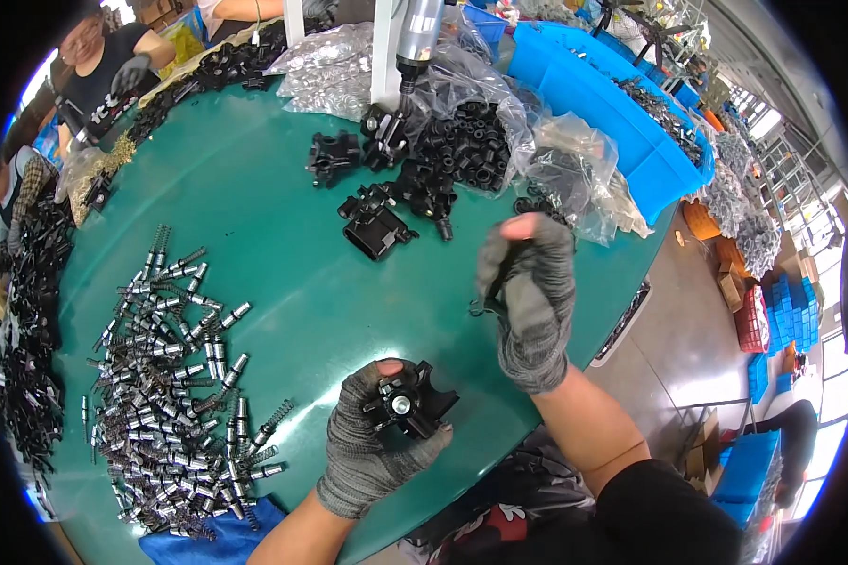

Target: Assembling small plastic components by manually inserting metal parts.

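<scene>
My left hand [372,447], in a grey fingerless-tipped glove, grips a black plastic housing [426,403] with a curved cutout. A round silver pin end [401,405] sits in the housing's face. To the right and farther off, my gloved right hand [532,301] is raised over the table with its fingers curled in. A small dark bit [478,308] shows beside its fingers; its kind cannot be made out. Left of my hands lies a heap of silver plungers with springs [174,405]. Beyond them, black housings [377,231] rest on the green table [292,226].
A clear bag of black caps [471,146] lies under an upright powered driver [419,42]. Right of it are a bag of black rings [570,174] and a large blue bin [612,113]. A blue cloth [240,537] lies under the plungers. Another person [104,66] works at the far left.
</scene>
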`<action>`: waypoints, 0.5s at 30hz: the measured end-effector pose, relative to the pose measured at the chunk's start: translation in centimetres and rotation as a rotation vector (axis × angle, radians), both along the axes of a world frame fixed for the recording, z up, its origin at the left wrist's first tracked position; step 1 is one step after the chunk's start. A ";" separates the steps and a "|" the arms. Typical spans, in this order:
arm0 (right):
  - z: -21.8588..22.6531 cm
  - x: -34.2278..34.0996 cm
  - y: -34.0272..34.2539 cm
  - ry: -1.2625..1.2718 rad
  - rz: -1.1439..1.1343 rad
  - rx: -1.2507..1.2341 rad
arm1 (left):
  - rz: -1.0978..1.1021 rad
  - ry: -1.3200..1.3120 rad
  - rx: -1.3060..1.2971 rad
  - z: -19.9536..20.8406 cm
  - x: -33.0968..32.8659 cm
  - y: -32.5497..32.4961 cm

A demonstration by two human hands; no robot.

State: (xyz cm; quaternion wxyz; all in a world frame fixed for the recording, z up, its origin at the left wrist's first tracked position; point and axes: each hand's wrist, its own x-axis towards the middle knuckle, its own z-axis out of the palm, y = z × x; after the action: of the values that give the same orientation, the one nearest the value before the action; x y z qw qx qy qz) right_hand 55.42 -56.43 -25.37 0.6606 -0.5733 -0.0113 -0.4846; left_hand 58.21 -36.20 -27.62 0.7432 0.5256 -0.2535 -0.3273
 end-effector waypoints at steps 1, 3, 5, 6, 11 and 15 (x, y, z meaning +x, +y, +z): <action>0.8 -0.6 0.0 -0.001 0.007 -0.007 | -0.005 -0.032 0.011 0.1 0.1 -0.1; 2.8 -2.3 0.0 0.259 0.274 0.187 | -0.016 0.046 -0.031 0.2 -0.1 0.6; 2.4 -4.7 -0.5 0.228 0.316 0.069 | -0.037 -0.149 0.042 0.2 0.0 0.4; 2.2 -5.0 -0.5 0.169 0.356 -0.034 | -0.020 -0.143 0.048 0.2 0.0 0.4; 10.5 -4.8 2.9 0.074 0.489 0.189 | -0.068 0.014 -0.059 -0.5 -0.5 -0.2; 11.9 -3.3 6.5 0.032 0.596 0.080 | -0.109 0.407 -0.062 -3.0 -0.3 -0.6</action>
State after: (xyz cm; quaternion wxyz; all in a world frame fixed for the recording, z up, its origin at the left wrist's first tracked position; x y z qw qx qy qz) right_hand 52.10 -49.90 -13.51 0.7959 -0.5258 -0.1497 -0.2602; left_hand 57.89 -36.80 -30.60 0.7763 0.4110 -0.1362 -0.4582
